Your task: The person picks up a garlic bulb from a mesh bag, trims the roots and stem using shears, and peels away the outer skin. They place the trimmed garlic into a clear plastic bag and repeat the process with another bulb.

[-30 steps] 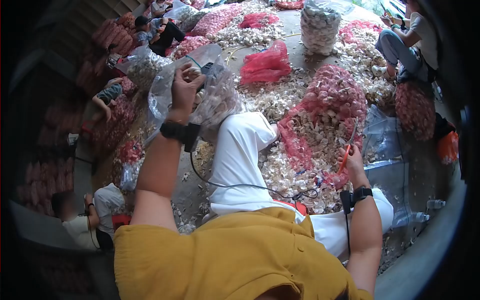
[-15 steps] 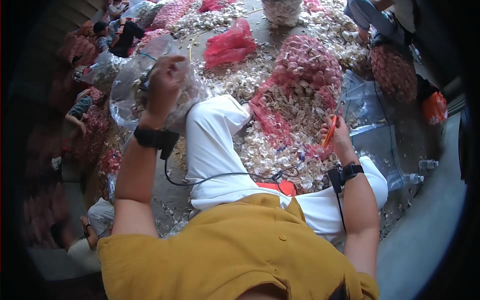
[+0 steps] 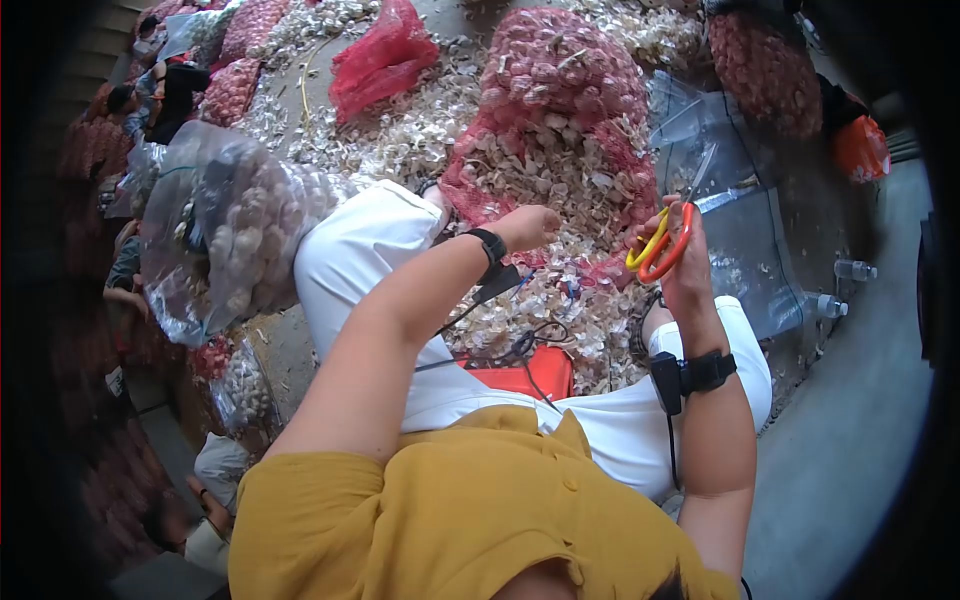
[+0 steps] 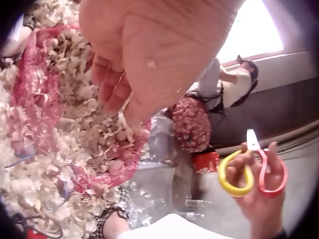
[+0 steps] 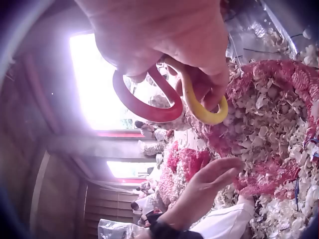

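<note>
My right hand (image 3: pixel 685 265) holds a pair of scissors (image 3: pixel 668 240), its fingers in the orange and yellow handle loops. In the left wrist view the scissors (image 4: pixel 254 142) have their handles spread and the blades pointing up. My left hand (image 3: pixel 528 228) hovers over garlic skins, near the open mouth of a pink net sack (image 3: pixel 565 75) of garlic bulbs. Its fingers are loosely bent with nothing between them, as the right wrist view of the left hand (image 5: pixel 214 174) also shows. A clear plastic bag (image 3: pixel 240 220) of trimmed garlic stands left of my knee.
Loose garlic skins (image 3: pixel 540 310) cover the floor between my legs, with a cable (image 3: pixel 520 345) and a red object (image 3: pixel 520 378) close to me. A crumpled pink net (image 3: pixel 385 60) lies ahead. Plastic sheeting (image 3: pixel 745 235) and bottles (image 3: pixel 830 305) lie right. Other people sit around.
My left hand has left the clear bag and swung right to the net sack. The right hand has turned the scissors, whose handles now show spread apart. The head view has shifted.
</note>
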Available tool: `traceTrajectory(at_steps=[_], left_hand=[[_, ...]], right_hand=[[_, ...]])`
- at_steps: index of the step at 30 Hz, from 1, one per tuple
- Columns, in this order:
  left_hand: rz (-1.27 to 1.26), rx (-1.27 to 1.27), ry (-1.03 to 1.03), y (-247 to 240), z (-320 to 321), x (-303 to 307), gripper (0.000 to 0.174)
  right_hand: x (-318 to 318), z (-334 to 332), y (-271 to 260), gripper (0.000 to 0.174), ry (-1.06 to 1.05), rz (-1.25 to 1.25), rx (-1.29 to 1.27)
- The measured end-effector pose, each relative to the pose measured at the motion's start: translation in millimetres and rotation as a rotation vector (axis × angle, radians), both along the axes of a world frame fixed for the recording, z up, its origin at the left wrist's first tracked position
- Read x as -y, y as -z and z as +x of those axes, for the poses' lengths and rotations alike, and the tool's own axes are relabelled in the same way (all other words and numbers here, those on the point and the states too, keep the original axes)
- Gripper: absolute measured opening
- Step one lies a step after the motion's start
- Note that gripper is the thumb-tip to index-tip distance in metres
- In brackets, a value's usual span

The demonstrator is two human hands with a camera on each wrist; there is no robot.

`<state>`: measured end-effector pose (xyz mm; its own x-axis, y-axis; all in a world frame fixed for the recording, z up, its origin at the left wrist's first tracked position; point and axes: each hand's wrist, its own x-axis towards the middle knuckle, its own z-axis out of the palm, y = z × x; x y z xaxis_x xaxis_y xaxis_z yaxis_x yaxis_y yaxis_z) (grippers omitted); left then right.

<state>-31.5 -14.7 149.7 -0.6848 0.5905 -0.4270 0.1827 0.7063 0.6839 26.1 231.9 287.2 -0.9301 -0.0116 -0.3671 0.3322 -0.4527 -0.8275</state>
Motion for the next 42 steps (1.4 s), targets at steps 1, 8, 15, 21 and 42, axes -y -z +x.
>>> traceTrajectory(at_steps=[1, 8, 15, 21, 42], left_hand=[[0.005, 0.017, 0.004, 14.8, -1.2, -4.0, 0.029], [-0.127, -0.176, -0.056, 93.7, 18.4, -4.1, 0.060], [-0.106, 0.149, -0.338, 113.6, 55.1, 2.4, 0.040], [-0.102, 0.195, -0.745, 120.6, 74.9, 8.1, 0.033], [0.080, 0.131, -0.704, 93.4, 26.7, -13.2, 0.040]], right_hand=[[-0.2, -1.1, -1.4, 0.042, 0.008, -0.003, -0.010], [4.9, -8.5, -7.8, 0.033, 0.057, -0.127, 0.103], [6.6, -15.7, -1.3, 0.032, 0.124, -0.300, 0.240], [8.7, -14.8, 2.7, 0.032, 0.114, -0.361, 0.281], [17.3, -22.8, -5.4, 0.032, 0.078, -0.291, 0.354]])
